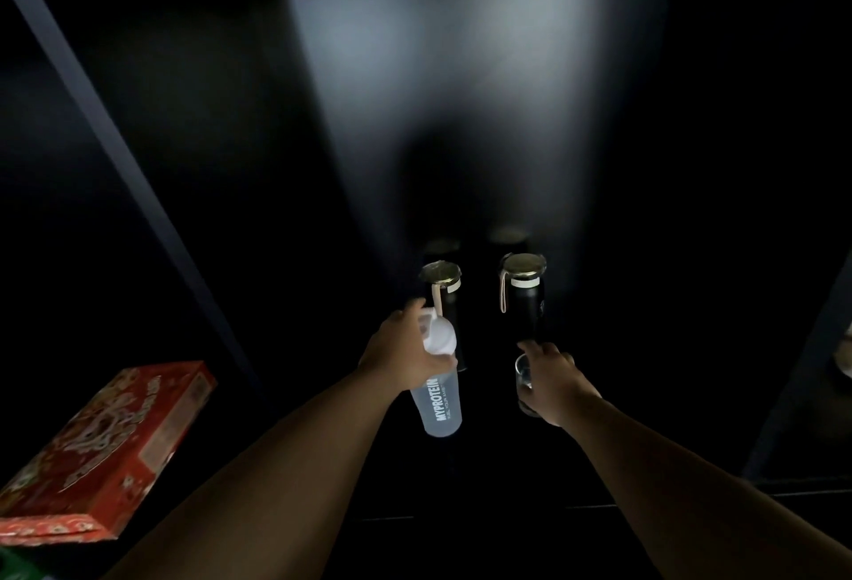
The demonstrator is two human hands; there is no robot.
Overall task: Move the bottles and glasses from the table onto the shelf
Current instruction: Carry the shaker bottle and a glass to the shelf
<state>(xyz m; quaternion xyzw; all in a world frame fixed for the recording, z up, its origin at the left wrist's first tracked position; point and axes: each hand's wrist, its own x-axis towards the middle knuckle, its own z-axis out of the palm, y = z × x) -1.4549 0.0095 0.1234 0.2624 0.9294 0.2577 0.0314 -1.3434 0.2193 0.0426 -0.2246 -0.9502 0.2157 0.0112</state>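
Observation:
My left hand (400,353) grips a translucent white shaker bottle (438,404) near its white lid, inside a dark shelf compartment (484,478). My right hand (555,383) holds a small clear glass (524,383), low over the shelf floor. Two black bottles with gold lids and beige straps stand upright further back: one (446,303) just behind the shaker, the other (528,298) just beyond my right fingertips. Whether the shaker and the glass touch the shelf floor is hard to tell in the dark.
A red printed box (106,455) lies in the neighbouring compartment at the lower left, past a dark divider (138,164). Another divider (802,372) bounds the right side, with a pale object (844,358) at the frame edge. The back wall reflects light.

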